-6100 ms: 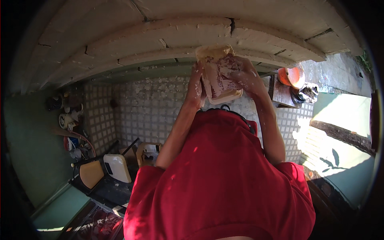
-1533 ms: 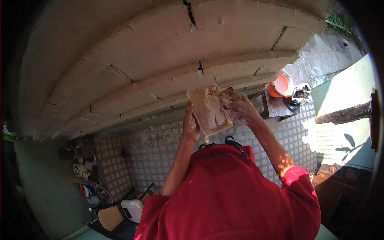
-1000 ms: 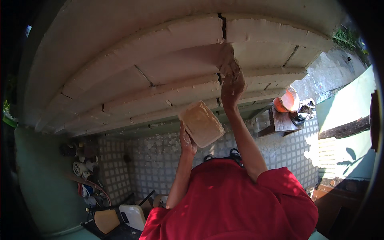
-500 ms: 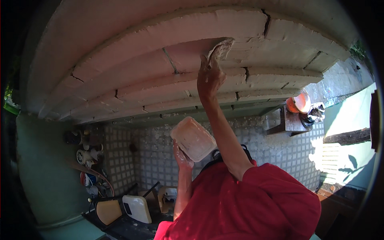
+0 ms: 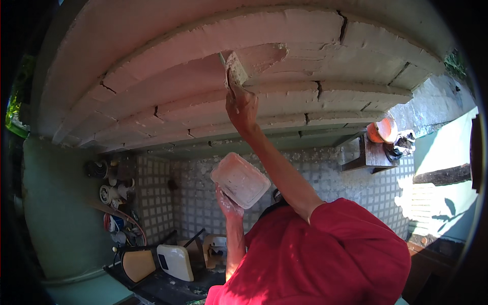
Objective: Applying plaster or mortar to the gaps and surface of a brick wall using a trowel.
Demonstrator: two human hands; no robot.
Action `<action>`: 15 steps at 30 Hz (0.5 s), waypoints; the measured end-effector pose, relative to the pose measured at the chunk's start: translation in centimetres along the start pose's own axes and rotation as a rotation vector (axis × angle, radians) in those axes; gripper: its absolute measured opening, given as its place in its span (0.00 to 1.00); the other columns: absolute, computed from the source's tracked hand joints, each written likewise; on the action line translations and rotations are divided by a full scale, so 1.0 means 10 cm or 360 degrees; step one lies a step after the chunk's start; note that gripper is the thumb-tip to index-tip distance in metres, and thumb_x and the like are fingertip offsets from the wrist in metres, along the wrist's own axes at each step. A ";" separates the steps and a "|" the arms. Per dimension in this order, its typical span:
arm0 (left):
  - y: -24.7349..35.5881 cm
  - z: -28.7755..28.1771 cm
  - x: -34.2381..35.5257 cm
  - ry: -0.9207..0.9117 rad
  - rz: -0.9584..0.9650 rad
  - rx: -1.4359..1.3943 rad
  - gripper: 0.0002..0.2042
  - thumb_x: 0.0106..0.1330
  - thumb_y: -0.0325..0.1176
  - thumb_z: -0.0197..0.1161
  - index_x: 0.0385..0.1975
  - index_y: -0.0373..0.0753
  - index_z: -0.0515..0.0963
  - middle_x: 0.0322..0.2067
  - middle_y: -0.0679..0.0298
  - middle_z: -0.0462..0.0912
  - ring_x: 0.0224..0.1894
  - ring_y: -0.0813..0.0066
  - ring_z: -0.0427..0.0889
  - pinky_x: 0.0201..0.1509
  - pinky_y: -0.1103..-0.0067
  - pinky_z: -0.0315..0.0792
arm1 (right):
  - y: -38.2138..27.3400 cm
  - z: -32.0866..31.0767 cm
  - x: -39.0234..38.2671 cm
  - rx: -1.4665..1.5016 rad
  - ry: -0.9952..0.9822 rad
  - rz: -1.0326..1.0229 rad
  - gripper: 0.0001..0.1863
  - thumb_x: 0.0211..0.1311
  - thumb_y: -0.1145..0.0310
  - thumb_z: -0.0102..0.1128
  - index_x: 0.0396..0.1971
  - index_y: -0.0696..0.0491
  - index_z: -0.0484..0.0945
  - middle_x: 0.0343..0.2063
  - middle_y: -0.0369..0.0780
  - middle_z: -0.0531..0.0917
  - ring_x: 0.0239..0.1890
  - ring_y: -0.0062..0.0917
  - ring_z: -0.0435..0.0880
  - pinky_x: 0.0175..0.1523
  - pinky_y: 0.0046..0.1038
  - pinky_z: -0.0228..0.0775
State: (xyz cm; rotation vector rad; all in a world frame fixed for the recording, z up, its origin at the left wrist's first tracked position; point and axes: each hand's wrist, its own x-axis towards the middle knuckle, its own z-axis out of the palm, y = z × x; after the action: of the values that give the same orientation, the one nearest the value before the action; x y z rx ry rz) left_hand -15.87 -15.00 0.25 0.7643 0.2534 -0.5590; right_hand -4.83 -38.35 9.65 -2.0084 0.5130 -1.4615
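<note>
My right hand (image 5: 242,108) is raised and closed round a plaster-smeared putty knife (image 5: 235,70). Its blade lies against a recessed band of the stepped, pinkish moulding (image 5: 178,76), at a joint between two sections. A smear of putty (image 5: 267,55) spreads just right of the blade. Lower down, my left hand (image 5: 228,204) grips a rectangular plastic tub (image 5: 241,180) from below and the side; pale residue coats its inside. Dark cracks (image 5: 342,26) cut across the moulding at several places.
A wooden bench (image 5: 365,155) at the right carries an orange bucket (image 5: 382,131). Paint cans (image 5: 108,194) and other containers stand along the left. Chairs (image 5: 175,262) sit at the lower left, on or beside a dark surface. Tiled floor (image 5: 195,216) lies below.
My right hand has swept left along the recessed band with the putty knife, leaving a putty smear behind. The tub in my left hand has shifted slightly left and down.
</note>
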 end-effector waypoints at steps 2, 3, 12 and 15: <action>-0.03 -0.06 0.04 -0.0020 -0.0023 -0.0014 0.24 0.74 0.48 0.44 0.64 0.44 0.64 0.61 0.62 0.70 0.62 0.61 0.70 0.65 0.62 0.67 | 0.04 -0.34 -0.07 0.0106 -0.0002 0.0085 0.21 0.55 0.80 0.55 0.52 0.56 0.77 0.28 0.52 0.81 0.25 0.40 0.82 0.30 0.36 0.73; -0.06 -0.06 0.03 -0.0029 -0.0039 -0.0021 0.24 0.74 0.48 0.44 0.64 0.43 0.64 0.61 0.62 0.70 0.62 0.61 0.70 0.65 0.62 0.67 | 0.08 -0.55 -0.09 0.0206 -0.0003 0.0173 0.18 0.57 0.79 0.57 0.49 0.57 0.79 0.27 0.52 0.81 0.24 0.33 0.83 0.28 0.34 0.73; -0.35 0.22 0.03 -0.0038 -0.0126 0.0051 0.22 0.74 0.45 0.45 0.63 0.43 0.65 0.60 0.62 0.72 0.61 0.62 0.71 0.64 0.64 0.68 | 0.58 -1.38 0.21 0.0086 0.0138 0.0290 0.21 0.55 0.83 0.49 0.48 0.56 0.81 0.33 0.49 0.85 0.29 0.27 0.86 0.35 0.31 0.78; -0.38 0.30 0.03 -0.0062 -0.0121 0.0083 0.23 0.74 0.46 0.46 0.63 0.43 0.65 0.60 0.63 0.71 0.61 0.63 0.71 0.65 0.65 0.67 | 0.66 -1.35 0.37 -0.0230 0.0196 0.0025 0.22 0.54 0.83 0.53 0.50 0.55 0.79 0.32 0.52 0.82 0.26 0.42 0.82 0.31 0.33 0.74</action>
State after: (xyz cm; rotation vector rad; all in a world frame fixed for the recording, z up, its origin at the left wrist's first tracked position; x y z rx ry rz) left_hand -17.71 -19.45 0.05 0.7957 0.2332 -0.6539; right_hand -16.17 -48.81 10.87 -2.0275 0.7033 -1.5855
